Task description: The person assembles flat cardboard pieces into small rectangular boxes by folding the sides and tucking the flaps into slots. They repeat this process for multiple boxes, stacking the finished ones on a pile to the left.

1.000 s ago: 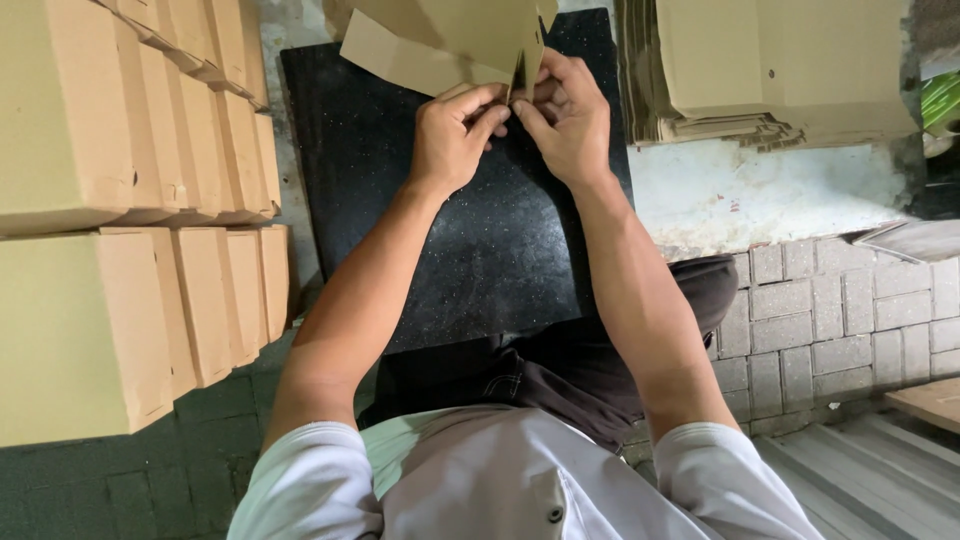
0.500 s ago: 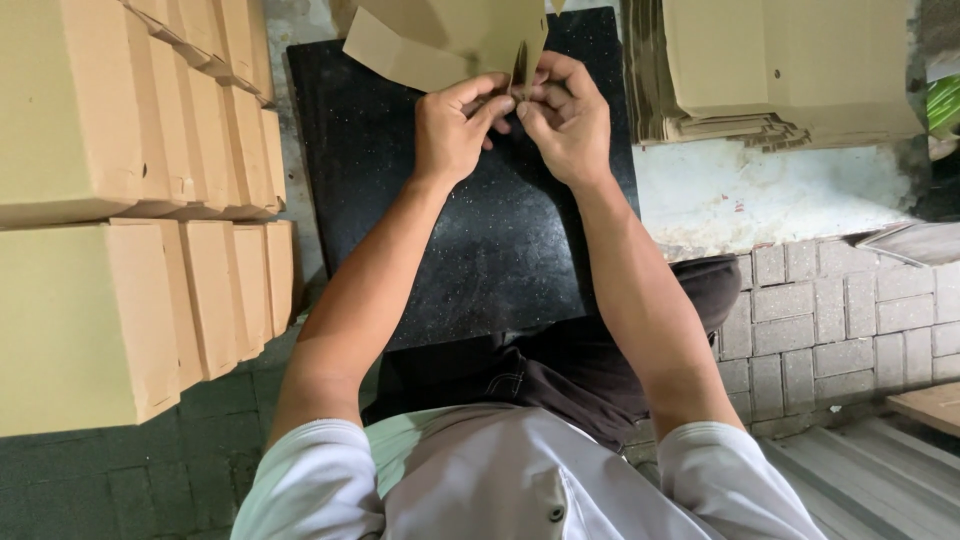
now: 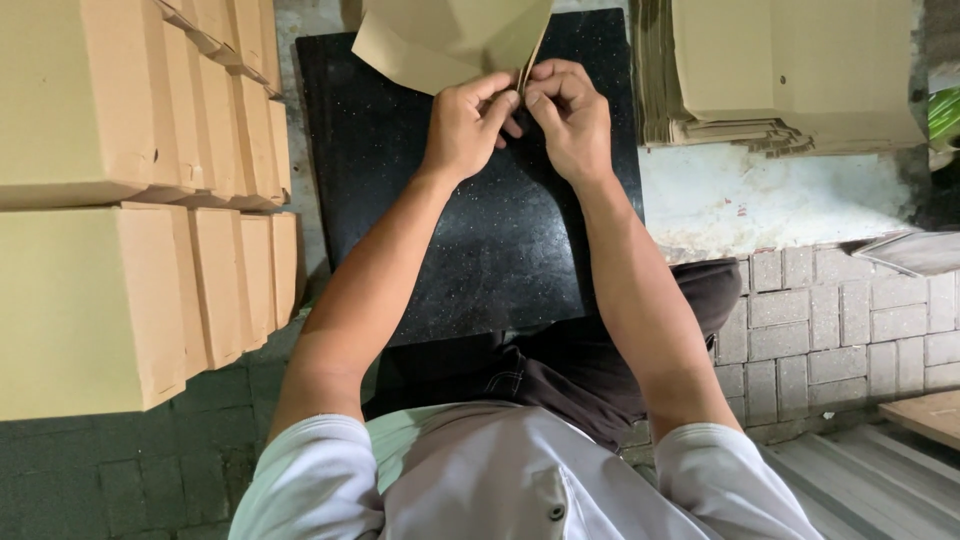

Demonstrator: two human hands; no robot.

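Note:
A brown cardboard piece [image 3: 450, 40], partly folded, is held up over a black speckled slab [image 3: 480, 240]. My left hand [image 3: 465, 125] pinches its lower edge with thumb and fingers. My right hand [image 3: 570, 115] grips the same edge right beside it, fingertips nearly touching those of the left. The top of the cardboard runs out of view.
Rows of folded brown boxes [image 3: 130, 200] are stacked at the left. A pile of flat cardboard sheets [image 3: 780, 80] lies at the upper right on a pale ledge [image 3: 760, 200]. Grey paving bricks [image 3: 840, 320] are at the right, and my dark trousers [image 3: 560, 370] are below the slab.
Both hands stay pinched on the cardboard edge; the fingers have shifted slightly and the cardboard has tilted a little.

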